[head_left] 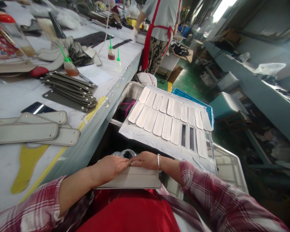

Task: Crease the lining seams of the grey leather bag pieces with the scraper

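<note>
2 hands meet along the far edge of 1 pale panel (137, 180).
Left hand (114, 165) and right hand (146, 160) nearly touch; finger closure cannot be told. The pale panel lies above the red apron (128, 212), long axis left to right; shifting it probably calls for even support.

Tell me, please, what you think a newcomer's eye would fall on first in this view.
Probably the bright red apron at the bottom centre, with the left hand and right hand close together at the upper edge of a pale panel just above it. Next might come the tilted board beyond the hands, bearing rows of pale strips, and the yellow tool-shaped piece on the table at left.
</note>
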A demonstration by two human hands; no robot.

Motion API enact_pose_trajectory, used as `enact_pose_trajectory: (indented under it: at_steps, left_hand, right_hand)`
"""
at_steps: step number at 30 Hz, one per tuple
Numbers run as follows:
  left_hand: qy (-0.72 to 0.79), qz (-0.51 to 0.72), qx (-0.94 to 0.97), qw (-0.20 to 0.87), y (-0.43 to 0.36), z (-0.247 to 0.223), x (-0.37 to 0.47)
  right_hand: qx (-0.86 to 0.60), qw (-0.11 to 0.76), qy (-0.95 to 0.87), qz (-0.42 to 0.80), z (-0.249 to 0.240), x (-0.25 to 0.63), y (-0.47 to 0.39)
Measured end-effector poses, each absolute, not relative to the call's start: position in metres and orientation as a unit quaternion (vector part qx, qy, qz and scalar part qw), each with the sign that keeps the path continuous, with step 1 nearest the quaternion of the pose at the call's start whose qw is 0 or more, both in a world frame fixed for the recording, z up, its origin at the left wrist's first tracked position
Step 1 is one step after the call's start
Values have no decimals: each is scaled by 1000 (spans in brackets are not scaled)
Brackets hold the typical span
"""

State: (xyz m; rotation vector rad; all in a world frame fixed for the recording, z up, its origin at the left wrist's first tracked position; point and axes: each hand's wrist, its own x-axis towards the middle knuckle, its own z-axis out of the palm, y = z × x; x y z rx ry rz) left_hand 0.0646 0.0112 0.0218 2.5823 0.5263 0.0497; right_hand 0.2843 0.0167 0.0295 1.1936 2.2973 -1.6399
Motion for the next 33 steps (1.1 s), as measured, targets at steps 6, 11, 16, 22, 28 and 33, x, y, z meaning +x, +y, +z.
enact_pose_trajectory:
  at_steps: [6, 11, 16, 22, 28, 33]
  left_hand:
    - [255, 29, 926, 278, 17, 19, 22]
    - [272, 31, 921, 278, 15, 18, 11]
    - [280, 32, 915, 287, 16, 22, 8]
    - [305, 22, 904, 298, 13, 32, -5]
    - [337, -34, 914, 221, 2, 38, -2]
    - [332, -22, 931, 150, -3, 39, 7]
  right_hand:
    - [385, 48, 757, -525, 28, 267, 22]
    - [349, 28, 783, -513, 21, 246, 28]
    - [343, 44, 809, -476, 18, 228, 31]
    - [357, 57, 821, -442, 20, 200, 35]
    - [335, 55, 834, -435, 21, 218, 35]
    - [396, 55, 764, -507, 23, 287, 20]
